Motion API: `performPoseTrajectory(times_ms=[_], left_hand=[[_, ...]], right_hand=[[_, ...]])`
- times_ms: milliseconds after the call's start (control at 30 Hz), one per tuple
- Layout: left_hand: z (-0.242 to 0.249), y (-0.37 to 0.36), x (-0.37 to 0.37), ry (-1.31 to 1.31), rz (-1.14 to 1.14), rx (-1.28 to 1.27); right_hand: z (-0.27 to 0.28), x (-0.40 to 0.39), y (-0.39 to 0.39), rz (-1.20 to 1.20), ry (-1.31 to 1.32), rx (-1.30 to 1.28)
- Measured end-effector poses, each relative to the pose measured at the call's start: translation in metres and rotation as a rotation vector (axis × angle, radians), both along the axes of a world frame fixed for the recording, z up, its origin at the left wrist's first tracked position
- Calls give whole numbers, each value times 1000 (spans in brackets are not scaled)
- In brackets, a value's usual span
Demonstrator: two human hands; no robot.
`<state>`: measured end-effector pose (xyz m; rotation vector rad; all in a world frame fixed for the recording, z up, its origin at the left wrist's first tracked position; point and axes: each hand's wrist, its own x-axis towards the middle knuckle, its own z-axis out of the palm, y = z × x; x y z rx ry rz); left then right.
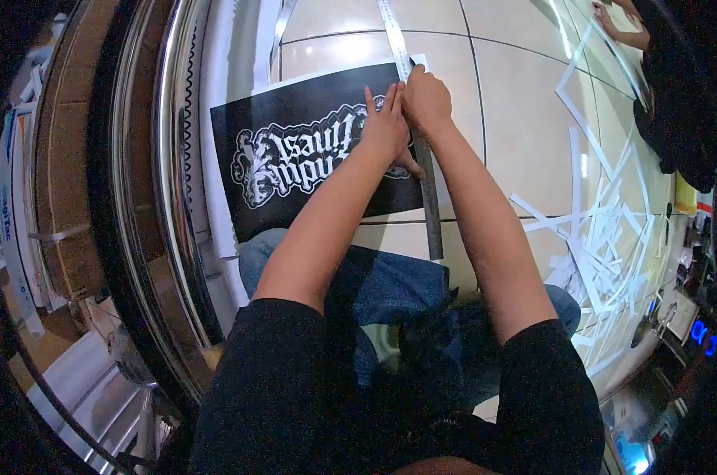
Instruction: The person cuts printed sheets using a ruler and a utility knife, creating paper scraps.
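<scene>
A black sheet [295, 103] with white ornate lettering lies on the tiled floor, upside down to my view. Along its right edge runs a long metal ruler [429, 210], reaching from the top of the view down to my knees. My left hand [386, 134] presses on the sheet and the ruler's left side, its fingers spread. At the ruler's upper part, my right hand [427, 96] is closed around a small dark-tipped tool, mostly hidden by the fingers. A narrow white margin shows beyond the sheet's top right corner.
White paper strips [604, 253] lie heaped on the floor at the right. Another person's hand [623, 28] shows at the top right. Metal rails [168, 158] and cardboard boxes [69, 158] stand at the left. My jeans-covered knees border the sheet's lower edge.
</scene>
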<state>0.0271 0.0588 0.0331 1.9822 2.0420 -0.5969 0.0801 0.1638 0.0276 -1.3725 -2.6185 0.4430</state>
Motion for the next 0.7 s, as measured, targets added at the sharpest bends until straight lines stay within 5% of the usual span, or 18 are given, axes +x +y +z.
performPoseTrajectory(times_ms=[133,233,300,333,400,700], left_hand=[[-10,0,-3,-38,-3,11],[-66,-1,-10,-74,29,186],[-113,-2,-17,208,-108,699],[-92,-2,-14,203,-110,697],[-24,-2,-6,-91,37,155],[-31,4,-7,3,30,177]], right_hand=[[1,2,-6,-3,3,-22],[1,7,-11,3,-3,-41],[-1,9,-12,-12,13,-57],[-4,11,-13,-15,10,-59],[-10,17,-17,-34,81,-81],[3,56,-57,-6,-78,-71]])
